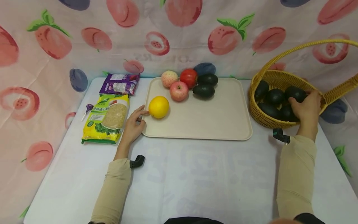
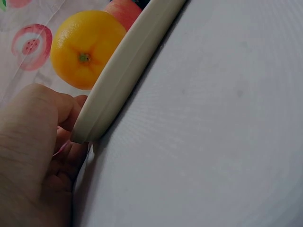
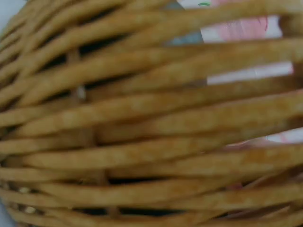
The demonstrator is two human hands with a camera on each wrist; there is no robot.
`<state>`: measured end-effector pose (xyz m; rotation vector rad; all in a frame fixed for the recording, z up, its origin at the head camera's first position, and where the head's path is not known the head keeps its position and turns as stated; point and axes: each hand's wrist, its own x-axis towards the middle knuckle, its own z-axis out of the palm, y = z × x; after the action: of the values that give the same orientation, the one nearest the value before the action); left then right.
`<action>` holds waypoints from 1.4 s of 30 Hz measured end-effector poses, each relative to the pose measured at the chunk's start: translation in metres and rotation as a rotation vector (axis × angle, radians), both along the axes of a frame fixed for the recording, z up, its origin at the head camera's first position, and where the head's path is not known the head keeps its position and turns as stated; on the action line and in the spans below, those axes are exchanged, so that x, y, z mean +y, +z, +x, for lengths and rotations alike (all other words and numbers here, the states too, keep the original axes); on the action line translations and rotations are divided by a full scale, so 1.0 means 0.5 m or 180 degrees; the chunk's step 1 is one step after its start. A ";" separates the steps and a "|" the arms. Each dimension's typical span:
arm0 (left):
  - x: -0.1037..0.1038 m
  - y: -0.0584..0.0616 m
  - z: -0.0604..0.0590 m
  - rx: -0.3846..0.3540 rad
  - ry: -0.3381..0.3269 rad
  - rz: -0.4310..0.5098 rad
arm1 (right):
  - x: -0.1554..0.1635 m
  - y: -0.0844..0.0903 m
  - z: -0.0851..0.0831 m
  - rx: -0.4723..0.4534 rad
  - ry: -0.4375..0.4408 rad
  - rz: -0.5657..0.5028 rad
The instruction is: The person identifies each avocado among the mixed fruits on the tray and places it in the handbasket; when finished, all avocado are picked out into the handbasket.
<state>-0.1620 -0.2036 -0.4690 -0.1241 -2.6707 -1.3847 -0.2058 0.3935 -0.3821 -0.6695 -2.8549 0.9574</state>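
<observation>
In the head view my right hand (image 1: 309,104) reaches into a yellow wicker basket (image 1: 272,119) and grips a dark green avocado (image 1: 295,93) between thumb and fingers. Several more avocados (image 1: 275,96) lie under and beside it. The right wrist view is filled by the basket's woven side (image 3: 142,113), which hides the hand. At the left end of a cream tray (image 1: 201,121), my left hand (image 1: 133,124) rests its fingers on the rim, close beside an orange (image 1: 158,107). The left wrist view shows bent fingers (image 2: 68,111) at the tray rim (image 2: 111,90).
Toward the tray's back sit a red apple (image 1: 179,91), a speckled pale peach (image 1: 169,78), a red round fruit (image 1: 188,78) and two avocados (image 1: 203,91). Left of it lie a yellow-green food bag (image 1: 107,118), purple packets (image 1: 120,84) and a lollipop (image 1: 89,107). The basket handle (image 1: 296,49) arches high.
</observation>
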 end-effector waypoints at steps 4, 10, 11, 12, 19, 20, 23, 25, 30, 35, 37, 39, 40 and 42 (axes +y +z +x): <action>0.000 0.002 0.000 -0.0016 0.0007 0.0013 | 0.008 0.006 -0.007 -0.0202 0.0163 -0.0040; 0.000 0.003 -0.001 -0.0034 0.0008 0.0017 | 0.016 0.004 -0.014 -0.0368 0.0325 -0.0020; 0.001 0.003 0.000 -0.0035 0.0003 0.0021 | 0.018 0.003 -0.014 -0.0369 0.0333 -0.0020; 0.001 0.002 0.000 -0.0035 -0.0001 0.0031 | 0.018 0.001 -0.013 -0.0373 0.0331 -0.0028; 0.002 0.001 0.001 -0.0089 0.0023 0.0035 | 0.015 -0.011 -0.009 -0.0117 0.0214 -0.0048; 0.003 0.001 0.001 -0.0099 0.0025 0.0035 | 0.012 -0.013 -0.007 -0.0014 0.0187 -0.0036; 0.002 0.001 0.001 -0.0103 0.0013 0.0036 | 0.000 -0.020 0.003 0.0454 0.0081 -0.0003; 0.001 0.002 0.000 -0.0086 -0.0007 0.0037 | -0.009 -0.022 0.007 0.0843 0.0003 -0.0018; -0.003 0.005 -0.001 -0.0039 -0.0018 0.0040 | -0.027 -0.020 0.015 0.1567 -0.0073 -0.0157; -0.002 0.006 -0.003 -0.0070 -0.0014 0.0011 | -0.041 -0.005 0.027 0.1826 0.0026 -0.0290; -0.001 0.006 -0.003 -0.0083 -0.0015 0.0014 | -0.046 0.004 0.030 0.1844 0.0079 -0.0324; 0.000 0.005 -0.003 -0.0092 -0.0009 0.0020 | -0.052 0.011 0.032 0.1831 0.0123 -0.0342; 0.000 0.005 -0.002 -0.0092 -0.0007 0.0024 | -0.055 0.014 0.032 0.1814 0.0149 -0.0346; 0.001 0.004 -0.002 -0.0090 -0.0010 0.0027 | -0.061 0.019 0.032 0.1772 0.0207 -0.0364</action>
<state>-0.1628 -0.2031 -0.4668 -0.1089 -2.6883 -1.4090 -0.1895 0.3630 -0.3724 -0.2572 -2.3553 1.1121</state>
